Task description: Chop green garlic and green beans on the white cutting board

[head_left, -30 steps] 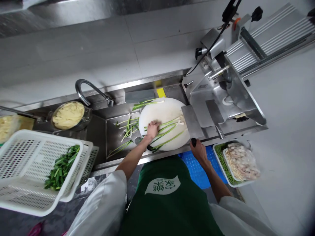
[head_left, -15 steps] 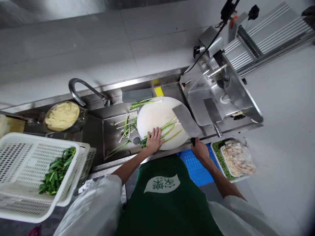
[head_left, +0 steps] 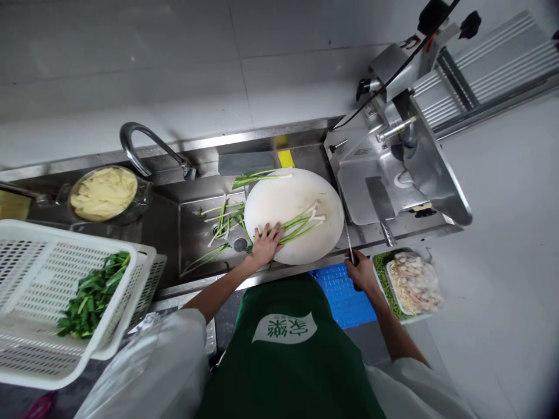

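Head view: left hand (head_left: 266, 245) spread over scallions (head_left: 299, 221) at the cutting board's (head_left: 286, 195) near-left edge, right hand (head_left: 361, 272) clasping the knife (head_left: 351, 257); stalks, probably light, slippery, easily bruised, suit mid-length pressing.

Scallions (head_left: 301, 222) lie on the cutting board (head_left: 288, 195), left of the slicer (head_left: 356, 198); the basket (head_left: 56, 256), leaves (head_left: 94, 294) inside, sits left of the sink (head_left: 196, 230).

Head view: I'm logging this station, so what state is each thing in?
Left hand: spread over scallions
Scallions: some gathered on cutting board, others scattered in sink
Right hand: gripping cleaver
Cleaver: seen edge-on
Second cleaver: lying unheld
Faucet: no stream visible
Pot: filled with pale slices
White basket: partly filled with greens
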`<state>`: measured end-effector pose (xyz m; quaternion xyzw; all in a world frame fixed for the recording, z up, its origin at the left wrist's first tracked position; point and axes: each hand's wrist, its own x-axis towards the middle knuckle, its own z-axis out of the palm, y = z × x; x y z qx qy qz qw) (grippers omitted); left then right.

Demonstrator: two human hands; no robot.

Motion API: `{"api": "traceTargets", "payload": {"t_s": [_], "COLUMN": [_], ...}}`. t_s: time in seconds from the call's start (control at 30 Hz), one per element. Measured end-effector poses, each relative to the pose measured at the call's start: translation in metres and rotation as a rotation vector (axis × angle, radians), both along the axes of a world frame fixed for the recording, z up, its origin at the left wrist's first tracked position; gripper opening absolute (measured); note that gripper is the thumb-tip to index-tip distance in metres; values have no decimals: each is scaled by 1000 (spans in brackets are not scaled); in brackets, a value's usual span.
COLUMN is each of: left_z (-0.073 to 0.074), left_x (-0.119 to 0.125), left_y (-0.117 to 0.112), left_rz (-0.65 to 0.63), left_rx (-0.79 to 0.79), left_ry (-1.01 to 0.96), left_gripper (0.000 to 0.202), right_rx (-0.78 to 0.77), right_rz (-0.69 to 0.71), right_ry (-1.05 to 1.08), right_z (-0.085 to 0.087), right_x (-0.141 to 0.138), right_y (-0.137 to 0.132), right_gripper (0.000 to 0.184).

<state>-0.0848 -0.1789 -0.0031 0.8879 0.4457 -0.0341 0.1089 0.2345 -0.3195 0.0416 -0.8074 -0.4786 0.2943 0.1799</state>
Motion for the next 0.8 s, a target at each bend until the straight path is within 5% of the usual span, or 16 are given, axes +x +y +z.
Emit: {"api": "traceTargets", "payload": {"t_s": [0.17,0.3,0.43,0.8], "left_z": [-9,-29,-39,-41], "left_x": [39,65,67,67], "left_y": [13,15,12,15], "left_rz": [-58,-142,-130,-108], "left_rx": [55,73,99,28], "left_ry": [-171,-198,-199,-270], "left_gripper": [56,47,44,41], "right_rx": [110,17,-43,-148], "right_rz": [-12,182,341,379], "right_ry": [-177,-284,-332,-280], "right_z": [16,22,18,-15], "right_x": [15,5,-7,-16], "right_y": [46,111,161,195], "right_gripper": [40,35,33,36]}}
